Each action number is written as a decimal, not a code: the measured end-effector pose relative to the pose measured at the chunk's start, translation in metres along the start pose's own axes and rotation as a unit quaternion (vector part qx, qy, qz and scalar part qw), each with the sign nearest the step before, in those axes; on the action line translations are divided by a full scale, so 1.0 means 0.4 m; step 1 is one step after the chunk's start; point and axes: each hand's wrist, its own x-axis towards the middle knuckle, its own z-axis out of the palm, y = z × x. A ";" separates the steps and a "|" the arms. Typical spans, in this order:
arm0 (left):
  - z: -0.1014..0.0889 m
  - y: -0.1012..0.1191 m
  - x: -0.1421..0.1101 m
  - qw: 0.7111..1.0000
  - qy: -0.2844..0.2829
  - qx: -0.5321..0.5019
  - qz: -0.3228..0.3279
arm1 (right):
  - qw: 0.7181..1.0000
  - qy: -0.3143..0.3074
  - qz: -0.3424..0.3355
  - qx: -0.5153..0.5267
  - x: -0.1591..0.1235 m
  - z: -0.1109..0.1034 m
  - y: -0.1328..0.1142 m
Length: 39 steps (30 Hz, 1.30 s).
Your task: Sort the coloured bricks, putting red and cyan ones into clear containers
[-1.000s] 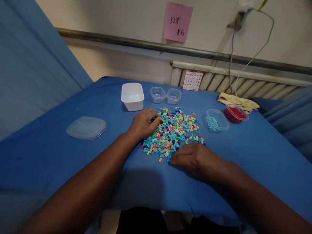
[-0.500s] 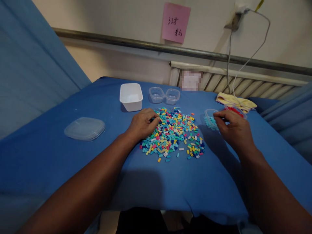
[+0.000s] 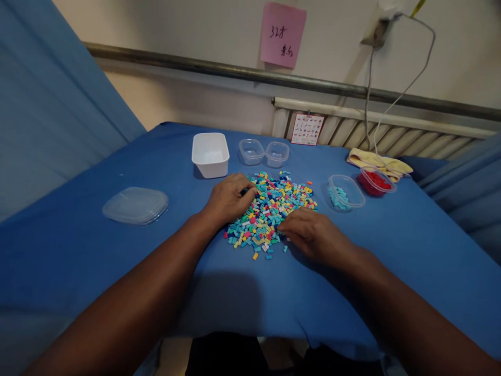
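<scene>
A spread-out heap of small toy building bricks point(image 3: 270, 201) in many colours lies mid-table. My left hand point(image 3: 230, 198) rests at the heap's left edge with its fingers curled and the thumb near the forefinger; what they hold, if anything, is hidden. Over the right front part of the heap is my right hand point(image 3: 313, 232), fingertips pressed together down among the bricks, and I cannot make out what is between them. To its right stand a clear tub holding light-blue bricks point(image 3: 340, 198) and another clear tub with red bricks point(image 3: 376, 181).
Behind the heap are a white bin point(image 3: 210, 156) and two clear tubs, one left point(image 3: 251, 151) and one right point(image 3: 277, 154). Stacked clear lids point(image 3: 136, 205) lie at the left. A yellow cloth point(image 3: 379, 162) sits at the back right, below a hanging cable point(image 3: 405, 94).
My right hand has moved left and nearer, from above the light-blue tub down to the heap. Both right-hand tubs now show fully. My left hand stays put.
</scene>
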 end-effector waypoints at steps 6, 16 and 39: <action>0.001 0.000 -0.001 1.000 0.001 0.000 0.002 | 0.996 -0.082 0.021 -0.024 0.014 -0.014 -0.017; 0.002 -0.001 -0.003 1.000 0.002 -0.002 0.002 | 0.992 -0.091 0.076 -0.053 -0.021 -0.036 -0.002; 0.004 0.002 0.001 1.000 0.002 -0.002 0.010 | 0.981 -0.111 0.019 -0.155 0.041 0.008 -0.016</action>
